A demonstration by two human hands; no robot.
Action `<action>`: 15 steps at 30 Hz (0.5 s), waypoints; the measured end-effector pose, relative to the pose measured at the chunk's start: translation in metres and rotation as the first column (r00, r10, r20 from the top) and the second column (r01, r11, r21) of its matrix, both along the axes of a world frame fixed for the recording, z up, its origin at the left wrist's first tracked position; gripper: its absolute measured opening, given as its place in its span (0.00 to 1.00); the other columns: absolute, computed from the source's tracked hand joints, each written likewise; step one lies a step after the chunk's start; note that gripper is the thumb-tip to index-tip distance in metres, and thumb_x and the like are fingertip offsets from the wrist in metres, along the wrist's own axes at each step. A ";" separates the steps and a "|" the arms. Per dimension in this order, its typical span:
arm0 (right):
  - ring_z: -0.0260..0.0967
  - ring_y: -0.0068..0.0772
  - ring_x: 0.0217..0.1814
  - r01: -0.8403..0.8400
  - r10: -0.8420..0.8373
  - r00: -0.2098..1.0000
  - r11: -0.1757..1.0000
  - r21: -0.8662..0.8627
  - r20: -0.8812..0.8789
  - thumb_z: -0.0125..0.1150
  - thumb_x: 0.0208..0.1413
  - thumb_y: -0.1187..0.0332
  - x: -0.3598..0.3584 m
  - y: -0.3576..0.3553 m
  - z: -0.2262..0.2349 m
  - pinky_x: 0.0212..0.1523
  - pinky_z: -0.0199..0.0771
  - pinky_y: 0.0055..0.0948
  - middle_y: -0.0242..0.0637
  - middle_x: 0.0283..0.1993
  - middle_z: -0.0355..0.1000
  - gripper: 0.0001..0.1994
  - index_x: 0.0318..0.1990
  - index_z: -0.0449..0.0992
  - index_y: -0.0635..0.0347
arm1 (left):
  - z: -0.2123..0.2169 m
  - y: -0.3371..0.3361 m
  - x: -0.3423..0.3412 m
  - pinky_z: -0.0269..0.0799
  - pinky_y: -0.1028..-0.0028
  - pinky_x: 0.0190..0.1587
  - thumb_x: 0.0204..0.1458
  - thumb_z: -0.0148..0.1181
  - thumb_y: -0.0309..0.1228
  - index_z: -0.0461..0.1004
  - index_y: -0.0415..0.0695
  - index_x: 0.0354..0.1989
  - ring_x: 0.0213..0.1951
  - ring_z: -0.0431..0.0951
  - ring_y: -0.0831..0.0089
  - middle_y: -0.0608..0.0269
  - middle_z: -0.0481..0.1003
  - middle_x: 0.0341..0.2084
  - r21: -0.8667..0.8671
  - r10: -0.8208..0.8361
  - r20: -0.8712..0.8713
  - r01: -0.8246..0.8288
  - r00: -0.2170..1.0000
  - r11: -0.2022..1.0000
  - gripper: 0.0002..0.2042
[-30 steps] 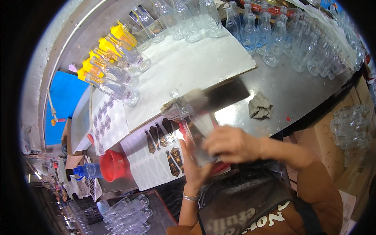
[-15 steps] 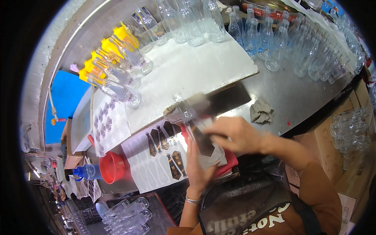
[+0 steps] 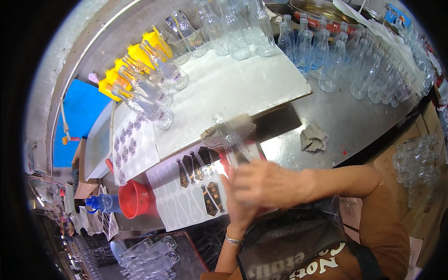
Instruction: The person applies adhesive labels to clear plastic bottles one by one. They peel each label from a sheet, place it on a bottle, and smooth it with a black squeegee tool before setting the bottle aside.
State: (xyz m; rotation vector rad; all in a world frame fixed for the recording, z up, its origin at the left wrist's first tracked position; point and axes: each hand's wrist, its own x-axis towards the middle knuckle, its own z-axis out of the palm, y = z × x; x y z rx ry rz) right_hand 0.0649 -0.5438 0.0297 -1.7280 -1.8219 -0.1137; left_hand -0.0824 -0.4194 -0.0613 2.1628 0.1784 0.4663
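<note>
A clear glass bottle (image 3: 232,141) lies tilted, its neck between a grey-brown pad (image 3: 212,138) and a pale block (image 3: 242,125). My left hand (image 3: 239,211) is closed about the bottle's lower part, its fingers partly covered. Across it lies my right hand (image 3: 266,184), blurred by motion, hiding most of the bottle's body; whether it holds anything does not show. Red cloth (image 3: 224,163) shows beside the bottle. To the left, a white sheet (image 3: 170,217) carries several dark-and-gold decals (image 3: 213,193).
Clear bottles (image 3: 238,44) stand along the far side of the white board (image 3: 205,95); others lean on yellow holders (image 3: 109,88). More bottles (image 3: 326,70) crowd the right. A crumpled rag (image 3: 313,138) lies on the metal table (image 3: 333,109). A red tub (image 3: 134,199) stands left.
My right hand has moved left and down, over the bottle's body and my left hand. The dark decal visible on the bottle before is now covered. The view has shifted slightly.
</note>
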 end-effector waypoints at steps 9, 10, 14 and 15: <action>0.72 0.35 0.44 0.099 -0.097 0.995 0.986 0.132 -0.024 0.63 0.47 0.66 0.005 -0.010 -0.023 0.45 0.75 0.43 0.32 0.34 0.71 0.06 0.29 0.73 0.55 | 0.000 -0.001 0.004 0.57 0.58 0.70 0.39 0.75 0.24 0.26 0.38 0.75 0.70 0.59 0.50 0.40 0.52 0.72 -0.074 -0.038 0.063 0.042 0.997 0.996 0.63; 0.72 0.37 0.42 0.065 -0.060 0.993 0.997 0.050 -0.098 0.63 0.47 0.67 -0.001 -0.015 -0.019 0.44 0.75 0.44 0.34 0.33 0.71 0.05 0.30 0.74 0.56 | 0.000 0.002 0.004 0.57 0.58 0.70 0.39 0.75 0.24 0.26 0.38 0.75 0.70 0.59 0.50 0.40 0.52 0.72 -0.026 -0.044 0.079 0.046 0.996 0.999 0.63; 0.74 0.46 0.38 0.256 -0.213 0.932 0.959 0.118 -0.292 0.62 0.50 0.70 0.034 -0.013 -0.019 0.39 0.76 0.44 0.39 0.34 0.74 0.06 0.35 0.77 0.58 | 0.003 -0.004 0.007 0.57 0.56 0.69 0.40 0.76 0.27 0.27 0.39 0.76 0.71 0.58 0.49 0.40 0.51 0.72 -0.006 -0.051 0.064 0.051 0.997 0.999 0.63; 0.73 0.47 0.39 0.388 -0.311 0.892 0.900 0.201 -0.330 0.63 0.49 0.71 0.052 -0.007 -0.018 0.40 0.76 0.42 0.41 0.35 0.73 0.07 0.35 0.76 0.60 | 0.002 -0.003 0.005 0.58 0.56 0.68 0.40 0.76 0.27 0.27 0.39 0.76 0.71 0.57 0.49 0.40 0.50 0.73 -0.030 -0.043 0.048 0.044 0.998 0.999 0.63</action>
